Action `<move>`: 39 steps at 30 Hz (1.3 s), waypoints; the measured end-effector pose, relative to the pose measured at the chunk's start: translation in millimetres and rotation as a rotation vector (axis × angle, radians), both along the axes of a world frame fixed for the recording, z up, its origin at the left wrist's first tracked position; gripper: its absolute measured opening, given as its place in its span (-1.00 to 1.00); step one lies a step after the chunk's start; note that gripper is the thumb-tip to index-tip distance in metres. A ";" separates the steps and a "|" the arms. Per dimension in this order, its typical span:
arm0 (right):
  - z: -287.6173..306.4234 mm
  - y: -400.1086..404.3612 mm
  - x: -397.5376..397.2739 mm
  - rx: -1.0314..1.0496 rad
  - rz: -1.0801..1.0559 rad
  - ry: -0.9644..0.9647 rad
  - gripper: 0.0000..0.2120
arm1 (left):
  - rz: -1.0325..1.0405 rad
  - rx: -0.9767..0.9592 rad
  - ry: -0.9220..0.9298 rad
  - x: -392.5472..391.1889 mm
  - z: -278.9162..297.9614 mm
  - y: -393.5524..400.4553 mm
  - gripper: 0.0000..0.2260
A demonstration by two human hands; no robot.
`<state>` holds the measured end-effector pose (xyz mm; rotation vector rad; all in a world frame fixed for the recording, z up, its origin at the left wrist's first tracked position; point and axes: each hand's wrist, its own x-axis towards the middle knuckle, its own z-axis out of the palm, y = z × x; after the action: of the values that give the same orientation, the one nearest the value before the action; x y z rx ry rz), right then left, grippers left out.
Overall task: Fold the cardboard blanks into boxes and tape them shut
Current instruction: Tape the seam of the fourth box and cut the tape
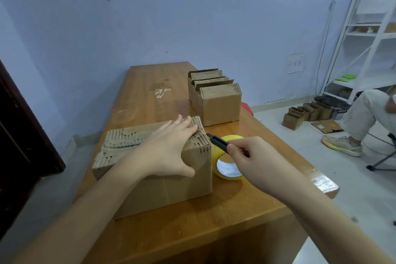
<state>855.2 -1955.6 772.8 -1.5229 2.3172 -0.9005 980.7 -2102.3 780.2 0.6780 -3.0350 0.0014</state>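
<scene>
We see the wooden desk (150, 96) carrying everything, and on its near part the largest cardboard box (162, 184), its corrugated top flaps folded down. Our left hand (169, 152) lies flat across those flaps, fingers (182, 123) straight and released, pressing toward the box's far right corner while the thumb hangs over the front face. Beyond those fingers, toward the desk's far right side, stands a group of folded boxes (216, 98) packed close together, their flaps up. Just right of the pressed corner, our right hand (257, 161) has its fingers (233, 149) curled around a black utility knife (218, 142), whose tip sits near the box's corner. Beneath that hand lies the yellow tape roll (229, 169), touching the box's right side.
</scene>
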 end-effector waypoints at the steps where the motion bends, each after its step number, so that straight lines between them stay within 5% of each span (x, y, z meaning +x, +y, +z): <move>1: -0.1 6.0 2.3 0.004 0.013 0.015 -0.65 | 0.000 0.001 0.000 -0.1 -0.1 -0.1 -0.07; 4: -2.9 20.9 4.5 0.011 0.041 0.041 -0.73 | -0.001 0.006 0.002 -0.1 0.4 0.1 -0.08; 9: -4.2 16.0 -19.9 -0.180 -0.149 -0.366 -0.73 | -0.005 0.001 0.008 1.4 -0.1 -0.1 -0.09; 20: -34.9 -17.3 -77.1 -0.354 -0.347 -0.626 -0.83 | -0.015 -0.016 0.068 1.8 -3.8 -1.7 -0.10; 26: -87.8 -29.8 -89.6 -0.238 -0.421 -0.383 -0.88 | -0.018 -0.035 0.062 1.2 -4.7 -2.3 -0.07; 30: -110.4 -32.3 -92.2 -0.062 -0.408 0.045 -0.89 | -0.019 -0.033 0.067 0.9 -5.9 -2.8 -0.09; 33: -123.9 -31.5 -92.3 0.075 -0.404 0.275 -0.62 | -0.028 -0.031 0.072 1.3 -6.2 -3.3 -0.11; 37: -119.4 -37.6 -94.6 0.281 -0.443 0.424 -0.80 | -0.028 -0.040 0.089 0.9 -7.5 -4.6 -0.13; 39: -102.8 -40.5 -100.3 0.214 -0.423 0.373 -0.78 | -0.029 -0.043 0.094 1.0 -7.8 -4.6 -0.14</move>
<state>754.9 -1996.1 670.0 -1.2158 2.9638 -0.4472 981.7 -2107.0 772.4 0.6124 -2.9456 0.0329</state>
